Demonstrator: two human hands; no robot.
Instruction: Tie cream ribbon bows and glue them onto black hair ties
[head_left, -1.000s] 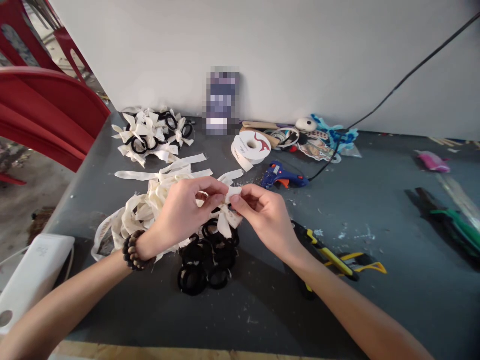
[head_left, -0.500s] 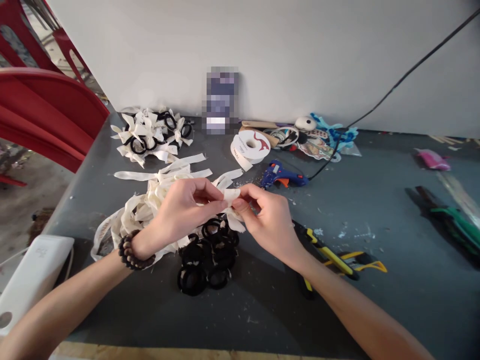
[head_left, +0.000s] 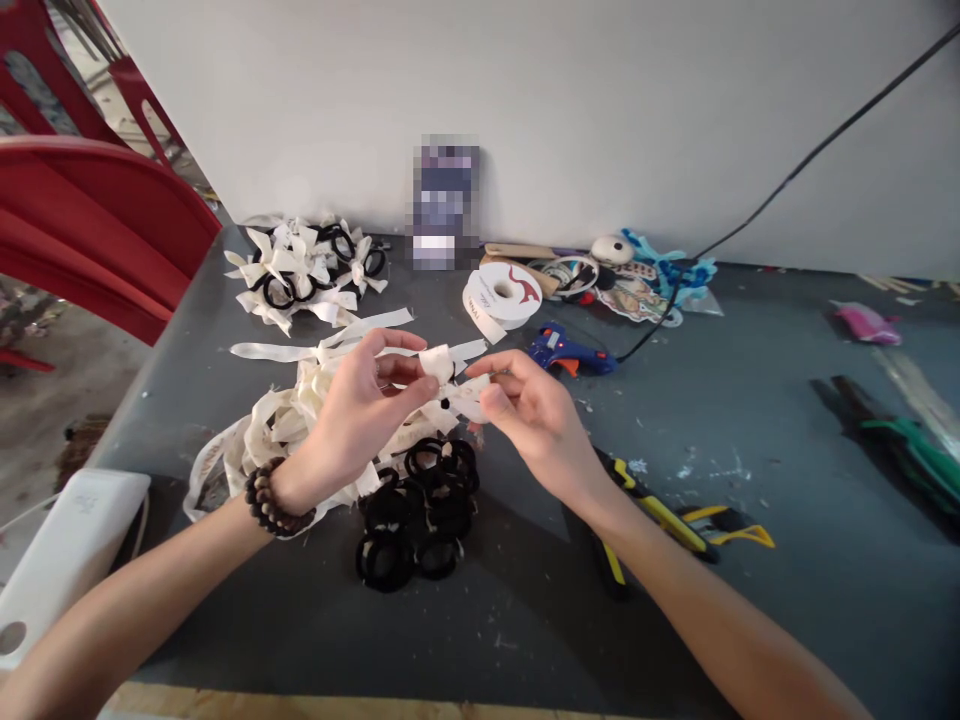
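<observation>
A white ribbon bow [head_left: 459, 393] is up in the air between the two hands, above the near edge of a heap of loose ribbon strips [head_left: 289, 415]. The left hand [head_left: 367, 395] pinches its left side between thumb and fingers, and the right hand [head_left: 544, 410] grips its right end the same way. Fingers cover parts of both sides, so its full outline cannot be made out; a small black bit shows near its middle, too small to identify. One broad loop stands upward by the left fingertips, while the long axis runs crosswise, sloping slightly down toward the right hand. The fabric looks soft, flat and matt. Just below lie fuzzy black hair ties [head_left: 416, 505], round and overlapping. Beyond are finished bows on black rings [head_left: 300, 265], a disc-shaped ribbon spool [head_left: 504, 295] and a blue glue gun [head_left: 566, 348] of smooth plastic. The right forearm hides part of a yellow-and-black tool [head_left: 656, 510]; a green-handled tool [head_left: 911, 450] is cut off at the right edge, and a blurred-out phone [head_left: 446, 200] leans on the wall [head_left: 637, 110].
</observation>
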